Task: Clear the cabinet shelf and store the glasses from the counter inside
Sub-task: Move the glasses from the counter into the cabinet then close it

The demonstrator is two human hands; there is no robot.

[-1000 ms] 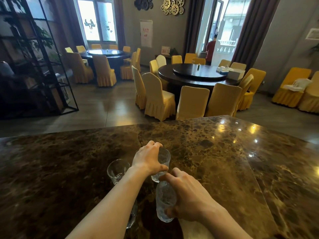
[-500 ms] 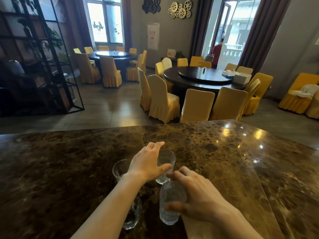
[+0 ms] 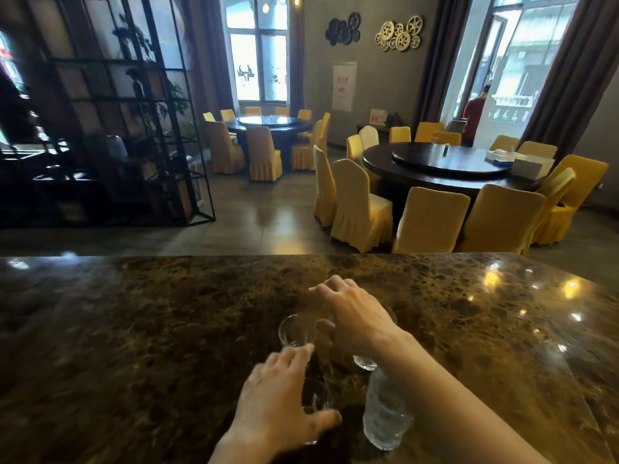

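Note:
Several clear glasses stand close together on the brown marble counter [image 3: 167,329]. My left hand [image 3: 278,400] comes in from the bottom and wraps over a smooth near glass [image 3: 316,405], thumb on one side and fingers on the other. Just beyond its fingertips a small clear glass [image 3: 297,330] stands free. My right hand [image 3: 355,316] reaches forward with fingers spread, its palm over a far glass [image 3: 365,361] that is mostly hidden. A tall textured glass [image 3: 385,413] stands upright under my right forearm. No cabinet is in view.
The counter's far edge [image 3: 301,257] faces a dining room with round dark tables [image 3: 445,165] and yellow-covered chairs [image 3: 361,209]. A black metal shelf rack [image 3: 134,128] stands at the left. A person in red [image 3: 473,117] stands by the far doorway.
My left hand drew back from the far glass onto the near smooth one. My right hand left the textured glass and reached forward over the far glass. The view tilted up.

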